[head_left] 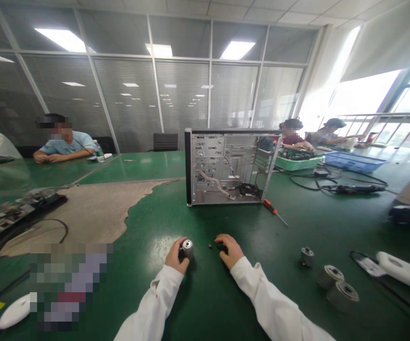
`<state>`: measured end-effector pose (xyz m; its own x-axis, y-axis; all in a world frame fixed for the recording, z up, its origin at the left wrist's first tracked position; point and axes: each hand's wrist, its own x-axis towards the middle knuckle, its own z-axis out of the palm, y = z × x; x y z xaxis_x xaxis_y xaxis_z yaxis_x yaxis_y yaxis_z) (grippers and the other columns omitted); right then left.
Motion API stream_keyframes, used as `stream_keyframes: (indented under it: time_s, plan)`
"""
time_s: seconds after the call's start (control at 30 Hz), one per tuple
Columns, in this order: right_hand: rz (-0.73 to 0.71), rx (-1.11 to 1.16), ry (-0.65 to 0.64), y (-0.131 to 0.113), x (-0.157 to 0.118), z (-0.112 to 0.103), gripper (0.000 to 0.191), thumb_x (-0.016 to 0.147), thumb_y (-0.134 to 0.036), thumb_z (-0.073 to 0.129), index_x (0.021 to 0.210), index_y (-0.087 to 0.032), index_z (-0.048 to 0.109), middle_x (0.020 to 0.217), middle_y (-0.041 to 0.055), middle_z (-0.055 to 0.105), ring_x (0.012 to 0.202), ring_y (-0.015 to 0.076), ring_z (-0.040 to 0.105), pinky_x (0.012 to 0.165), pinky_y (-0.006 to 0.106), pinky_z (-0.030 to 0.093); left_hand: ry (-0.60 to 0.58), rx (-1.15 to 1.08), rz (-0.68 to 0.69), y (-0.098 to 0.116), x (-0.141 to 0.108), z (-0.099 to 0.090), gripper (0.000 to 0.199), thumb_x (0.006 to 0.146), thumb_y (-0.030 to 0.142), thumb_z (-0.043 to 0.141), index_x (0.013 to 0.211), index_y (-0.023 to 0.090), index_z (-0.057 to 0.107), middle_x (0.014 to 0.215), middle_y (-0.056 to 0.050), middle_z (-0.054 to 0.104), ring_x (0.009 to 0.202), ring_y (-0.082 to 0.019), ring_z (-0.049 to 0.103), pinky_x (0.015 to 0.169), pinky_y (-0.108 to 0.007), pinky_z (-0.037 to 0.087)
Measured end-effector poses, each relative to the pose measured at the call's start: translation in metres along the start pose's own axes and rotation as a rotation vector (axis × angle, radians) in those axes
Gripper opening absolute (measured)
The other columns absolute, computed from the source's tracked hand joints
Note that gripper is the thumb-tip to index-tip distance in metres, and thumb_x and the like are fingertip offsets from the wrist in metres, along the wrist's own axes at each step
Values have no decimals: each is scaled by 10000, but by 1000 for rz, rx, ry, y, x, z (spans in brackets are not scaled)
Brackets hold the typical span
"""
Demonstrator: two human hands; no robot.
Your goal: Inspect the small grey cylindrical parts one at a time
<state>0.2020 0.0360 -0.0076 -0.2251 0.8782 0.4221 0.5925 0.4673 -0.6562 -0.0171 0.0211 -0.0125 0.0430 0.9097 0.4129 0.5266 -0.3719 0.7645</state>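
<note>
My left hand (176, 256) is wrapped round a small silver metal cylinder (188, 247), which looks like a motor part, with its round end facing up. To its right, a tiny dark piece (210, 246) lies on the green tabletop. My right hand (230, 250) is beside that piece, fingers curved and apart from the thumb, with nothing seen between them. Further right stand a small motor (307, 256) with a shaft on top and two wider metal cylinders, one (330, 276) just behind the other (343, 297).
An open computer case (188, 170) stands ahead, with an orange-handled screwdriver (269, 207) at its right corner. Circuit boards (20, 213) lie left. A white elongated device (405, 271) and cables are at right. People sit beyond, near a green basket (299, 164) and blue basket (356, 163).
</note>
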Motion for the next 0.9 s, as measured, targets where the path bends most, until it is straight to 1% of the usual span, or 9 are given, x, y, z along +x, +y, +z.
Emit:
stream_keyframes:
  time_s: [0.13, 0.27, 0.43, 0.57, 0.73, 0.9]
  plan:
    - [14, -7, 13, 0, -3, -1, 409, 508, -32, 377, 852, -190, 531, 953, 57, 517, 920, 192, 461, 796, 344, 381, 1, 14, -11, -1, 0, 1, 560, 501, 32, 410, 1049, 146, 426, 1059, -84, 496, 982, -201, 478, 797, -331, 421]
    - [28, -5, 34, 0, -3, -2, 374, 534, -45, 381, 845, -180, 538, 918, 56, 535, 883, 182, 481, 758, 321, 410, -2, 12, -29, 2, 0, 1, 550, 509, 43, 426, 1048, 149, 421, 1045, -76, 515, 955, -188, 500, 817, -324, 411]
    - [40, 12, 48, 4, -2, -1, 334, 555, -69, 393, 828, -176, 553, 881, 51, 553, 826, 168, 508, 668, 274, 449, -36, -3, -45, 8, 0, -2, 548, 528, 52, 447, 1066, 149, 403, 1024, -70, 535, 924, -173, 523, 829, -314, 408]
    - [41, 1, 54, 8, 0, 1, 320, 558, -76, 399, 819, -173, 558, 857, 47, 562, 795, 165, 522, 673, 279, 451, -58, -15, -49, 15, -1, -4, 542, 540, 75, 489, 1069, 157, 399, 1018, -67, 540, 901, -170, 538, 819, -315, 418]
    - [49, -21, 65, 10, -3, 2, 316, 565, -83, 408, 827, -170, 562, 842, 46, 571, 783, 164, 527, 677, 280, 449, -7, -10, -84, 20, -7, -2, 521, 537, 102, 530, 1041, 160, 417, 986, -64, 558, 871, -182, 557, 802, -335, 431]
    - [55, -41, 75, 9, -14, 1, 306, 560, -84, 426, 818, -166, 568, 833, 45, 579, 763, 161, 533, 701, 289, 439, 11, 4, -70, 22, -19, 1, 508, 541, 112, 551, 1028, 159, 414, 994, -68, 561, 888, -175, 555, 807, -325, 432]
